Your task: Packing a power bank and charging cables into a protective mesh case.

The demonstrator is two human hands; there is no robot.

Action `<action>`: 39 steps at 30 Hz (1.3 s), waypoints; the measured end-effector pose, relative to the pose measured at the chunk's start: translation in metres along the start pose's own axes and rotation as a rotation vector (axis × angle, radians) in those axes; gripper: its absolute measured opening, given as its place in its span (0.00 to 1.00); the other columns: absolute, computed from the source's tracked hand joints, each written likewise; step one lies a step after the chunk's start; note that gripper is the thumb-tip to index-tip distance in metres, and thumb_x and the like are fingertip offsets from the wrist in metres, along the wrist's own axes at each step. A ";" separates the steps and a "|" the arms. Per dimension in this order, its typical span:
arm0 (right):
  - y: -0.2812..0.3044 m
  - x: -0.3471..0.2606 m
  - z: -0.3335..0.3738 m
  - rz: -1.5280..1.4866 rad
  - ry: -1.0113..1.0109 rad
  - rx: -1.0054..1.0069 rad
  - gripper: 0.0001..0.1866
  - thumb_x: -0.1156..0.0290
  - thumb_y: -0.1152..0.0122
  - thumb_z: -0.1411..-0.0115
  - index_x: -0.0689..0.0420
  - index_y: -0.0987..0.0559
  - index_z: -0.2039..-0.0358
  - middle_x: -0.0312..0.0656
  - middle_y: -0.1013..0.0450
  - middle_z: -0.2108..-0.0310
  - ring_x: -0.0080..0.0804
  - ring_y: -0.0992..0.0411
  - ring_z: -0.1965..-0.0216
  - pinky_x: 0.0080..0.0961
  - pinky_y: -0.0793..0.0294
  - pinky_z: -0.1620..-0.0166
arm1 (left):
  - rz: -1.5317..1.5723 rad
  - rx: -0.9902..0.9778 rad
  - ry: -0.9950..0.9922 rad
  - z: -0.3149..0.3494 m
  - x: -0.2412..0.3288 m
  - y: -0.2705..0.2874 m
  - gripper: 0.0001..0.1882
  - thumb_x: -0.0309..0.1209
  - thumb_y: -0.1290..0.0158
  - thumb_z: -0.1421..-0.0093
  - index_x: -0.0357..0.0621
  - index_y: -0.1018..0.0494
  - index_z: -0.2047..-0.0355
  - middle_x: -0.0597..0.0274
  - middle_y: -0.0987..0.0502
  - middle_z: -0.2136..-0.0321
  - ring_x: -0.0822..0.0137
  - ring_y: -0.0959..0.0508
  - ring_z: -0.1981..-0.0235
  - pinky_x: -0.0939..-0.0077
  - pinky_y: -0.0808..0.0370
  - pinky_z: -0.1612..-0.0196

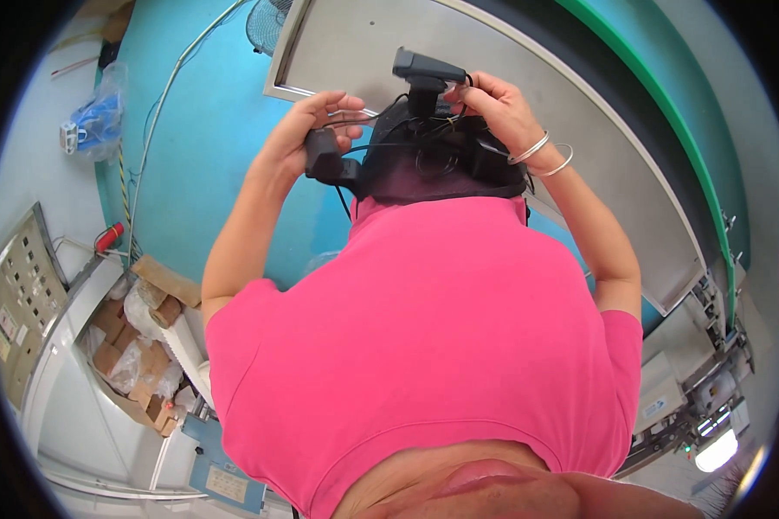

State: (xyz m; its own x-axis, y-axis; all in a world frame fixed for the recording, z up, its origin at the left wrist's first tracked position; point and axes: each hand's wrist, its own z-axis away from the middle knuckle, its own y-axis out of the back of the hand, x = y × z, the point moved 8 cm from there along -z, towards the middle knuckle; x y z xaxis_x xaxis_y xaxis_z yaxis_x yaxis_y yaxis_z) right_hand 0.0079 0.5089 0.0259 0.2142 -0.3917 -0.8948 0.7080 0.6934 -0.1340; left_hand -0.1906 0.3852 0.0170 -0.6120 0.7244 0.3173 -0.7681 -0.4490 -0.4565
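In front of my waist, at the top middle, is a black strapped rig [424,164] with block-like modules and thin cables. One black module [322,156] juts out on its left; another wider one [428,66] stands up at its top. My left hand [325,121] is beside the left module, fingers curled in around a thin black cable [374,116]; its thumb is hidden. At the back end of the top module, my right hand [491,104] pinches a cable between thumb and fingertips. Two silvery bangles circle the right wrist.
A metal-topped table [571,95] with a raised rim extends ahead and right, beside a green curved edge [666,95]. Machinery [714,394] stands at right. On the left are a box of cardboard and plastic scraps [134,406], a fan [268,24] and a hanging blue bag [99,121].
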 end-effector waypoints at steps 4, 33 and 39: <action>-0.004 0.002 -0.001 -0.073 0.059 -0.050 0.08 0.73 0.49 0.38 0.61 0.24 0.61 0.39 0.23 0.64 0.21 0.27 0.63 0.20 0.28 0.56 | 0.242 0.100 -0.213 -0.012 0.012 0.006 0.14 0.36 0.51 0.36 0.33 0.28 0.63 0.49 0.24 0.65 0.62 0.22 0.67 0.72 0.21 0.63; -0.031 -0.041 0.030 0.288 0.227 -0.162 0.18 0.76 0.33 0.48 0.60 0.34 0.61 0.42 0.26 0.58 0.22 0.30 0.59 0.22 0.26 0.57 | -0.877 0.199 -0.344 -0.007 -0.016 -0.018 0.07 0.28 0.48 0.40 0.38 0.27 0.64 0.65 0.25 0.76 0.75 0.25 0.76 0.79 0.28 0.71; -0.024 -0.031 0.030 0.081 0.180 -0.158 0.20 0.73 0.34 0.47 0.61 0.30 0.56 0.39 0.26 0.59 0.28 0.25 0.59 0.25 0.25 0.53 | -0.875 0.082 -0.002 0.015 -0.032 -0.037 0.14 0.30 0.44 0.44 0.34 0.32 0.62 0.60 0.25 0.79 0.68 0.24 0.78 0.75 0.27 0.74</action>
State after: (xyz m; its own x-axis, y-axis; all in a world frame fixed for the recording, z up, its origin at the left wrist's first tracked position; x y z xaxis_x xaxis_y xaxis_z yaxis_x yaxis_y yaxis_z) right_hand 0.0045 0.4865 0.0694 0.1321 -0.2266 -0.9650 0.5766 0.8094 -0.1111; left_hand -0.1454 0.3701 0.0362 0.2021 0.8256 0.5268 -0.9731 0.2302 0.0124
